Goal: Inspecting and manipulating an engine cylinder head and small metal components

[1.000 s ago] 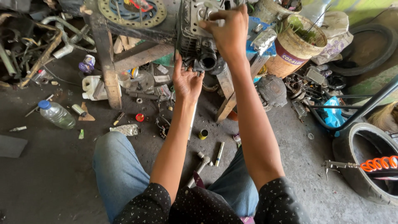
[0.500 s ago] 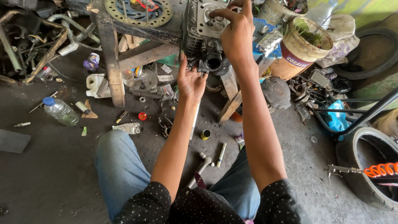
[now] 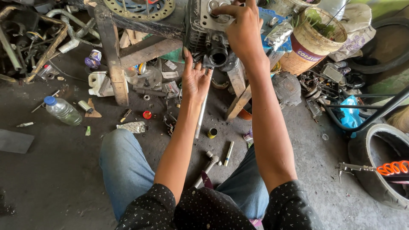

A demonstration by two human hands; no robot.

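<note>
A dark metal engine cylinder head (image 3: 206,32) rests on the edge of a rough wooden workbench (image 3: 115,55). My left hand (image 3: 194,79) is under it, palm up, fingers spread and touching its lower side near a round port. From above, my right hand (image 3: 240,27) presses on the head's pale top face, fingers curled over it. Whether the right hand holds a small part is hidden.
On the bench lies a sprocket ring (image 3: 138,8). A stained bucket (image 3: 313,40) stands at right, a tyre (image 3: 377,166) further right. A plastic bottle (image 3: 63,110), a metal rod (image 3: 200,117), sockets and tools (image 3: 208,162) litter the concrete floor between my knees.
The view has shifted slightly down and left. Both hands stay on the cylinder head; my right hand has slid a little over its top face.
</note>
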